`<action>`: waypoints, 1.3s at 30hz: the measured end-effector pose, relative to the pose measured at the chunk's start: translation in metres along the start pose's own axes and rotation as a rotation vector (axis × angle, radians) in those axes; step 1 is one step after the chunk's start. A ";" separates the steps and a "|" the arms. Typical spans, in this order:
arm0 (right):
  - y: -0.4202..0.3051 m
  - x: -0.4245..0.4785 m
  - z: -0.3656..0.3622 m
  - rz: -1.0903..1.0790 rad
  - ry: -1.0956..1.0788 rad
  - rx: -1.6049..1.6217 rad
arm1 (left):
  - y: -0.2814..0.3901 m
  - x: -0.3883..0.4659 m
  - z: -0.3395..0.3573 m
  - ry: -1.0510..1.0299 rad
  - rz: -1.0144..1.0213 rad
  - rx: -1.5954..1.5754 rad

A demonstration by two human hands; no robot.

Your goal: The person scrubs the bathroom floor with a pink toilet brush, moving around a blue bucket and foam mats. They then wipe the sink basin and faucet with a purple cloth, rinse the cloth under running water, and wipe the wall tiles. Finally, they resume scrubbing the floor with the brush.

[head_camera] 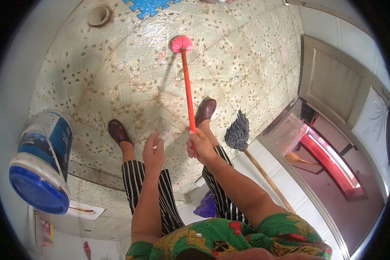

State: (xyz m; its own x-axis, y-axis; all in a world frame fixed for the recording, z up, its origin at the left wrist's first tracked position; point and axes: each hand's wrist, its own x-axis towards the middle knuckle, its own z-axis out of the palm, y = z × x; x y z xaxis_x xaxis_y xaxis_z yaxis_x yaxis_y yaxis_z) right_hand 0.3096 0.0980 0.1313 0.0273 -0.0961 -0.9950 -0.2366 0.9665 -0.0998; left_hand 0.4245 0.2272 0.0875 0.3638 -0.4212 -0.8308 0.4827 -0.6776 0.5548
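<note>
My right hand (200,146) is shut around the lower end of a long red handle (188,87). At its far end is a round brush head with pink bristles (182,44), at or just above the shiny, patterned tile floor (143,74). My left hand (153,154) hangs in front of my left leg, apart from the handle. Its fingers are loosely bent and slightly blurred, and no held object can be made out. My feet, in dark maroon shoes (120,131), stand wide apart on either side of the handle's line.
A blue-and-white plastic bucket with a blue lid (39,190) stands at left. On the right is a grey string mop (238,133) with a wooden handle, near a doorway (331,156) and an open panelled door (333,81). A pipe mouth (99,16) and blue foam mat (148,6) lie ahead.
</note>
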 end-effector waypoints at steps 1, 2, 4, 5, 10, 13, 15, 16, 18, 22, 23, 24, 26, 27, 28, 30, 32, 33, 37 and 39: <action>-0.007 0.000 -0.005 0.036 -0.009 0.066 | -0.007 -0.002 0.003 -0.002 -0.016 0.078; -0.015 0.001 -0.011 0.037 -0.004 0.052 | -0.011 -0.005 0.007 -0.002 -0.032 0.154; -0.027 0.003 -0.028 0.046 0.008 0.026 | -0.016 -0.016 0.017 -0.063 -0.151 0.230; -0.036 0.003 -0.037 -0.026 0.034 0.008 | -0.016 -0.022 0.024 -0.089 -0.213 0.267; -0.115 0.016 -0.086 -0.287 0.118 -0.088 | 0.026 -0.060 0.086 -0.047 -0.140 0.182; -0.172 0.041 -0.114 -0.349 0.082 -0.249 | 0.046 -0.077 0.133 -0.044 -0.155 0.118; -0.194 0.041 -0.114 -0.260 0.038 -0.147 | 0.041 -0.079 0.162 -0.063 -0.123 -0.028; -0.202 0.031 -0.109 -0.216 0.029 -0.135 | 0.051 -0.076 0.178 -0.042 -0.146 -0.032; -0.200 0.018 -0.101 -0.098 0.005 -0.121 | 0.023 -0.034 0.190 -0.036 -0.166 -0.037; -0.191 0.038 -0.109 -0.032 -0.161 -0.137 | 0.123 0.085 0.214 0.008 -0.371 -0.163; -0.195 0.047 -0.107 -0.067 -0.169 -0.155 | 0.121 0.131 0.223 0.099 -0.185 -0.203; -0.195 0.059 -0.106 -0.101 -0.174 -0.170 | 0.135 0.164 0.235 0.103 -0.109 -0.040; -0.187 0.077 -0.113 -0.100 -0.139 -0.166 | 0.158 0.219 0.266 0.093 -0.032 0.280; -0.185 0.088 -0.120 -0.104 -0.117 -0.164 | 0.166 0.222 0.288 0.090 -0.054 0.444; -0.178 0.100 -0.132 -0.153 -0.106 -0.182 | 0.168 0.221 0.310 0.085 -0.075 0.602; -0.154 0.129 -0.148 -0.274 -0.024 -0.004 | 0.153 0.229 0.349 -0.049 -0.003 0.711; -0.154 0.131 -0.146 -0.289 -0.025 0.177 | 0.140 0.228 0.379 -0.155 0.044 0.797; -0.167 0.118 -0.142 -0.245 -0.050 0.285 | 0.146 0.227 0.391 -0.195 0.075 0.836; -0.131 0.142 -0.131 -0.196 -0.113 0.186 | 0.118 0.238 0.349 -0.050 0.150 0.804; -0.087 0.171 -0.135 -0.262 -0.096 -0.318 | 0.119 0.228 0.298 0.078 0.114 0.643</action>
State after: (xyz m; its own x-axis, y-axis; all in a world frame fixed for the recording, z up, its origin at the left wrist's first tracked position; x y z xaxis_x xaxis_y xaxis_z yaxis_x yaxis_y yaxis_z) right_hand 0.2036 -0.0350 -0.0310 0.2131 -0.2920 -0.9324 -0.4969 0.7893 -0.3607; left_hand 0.3272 -0.1293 -0.0490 0.4528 -0.4829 -0.7495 -0.1256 -0.8668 0.4826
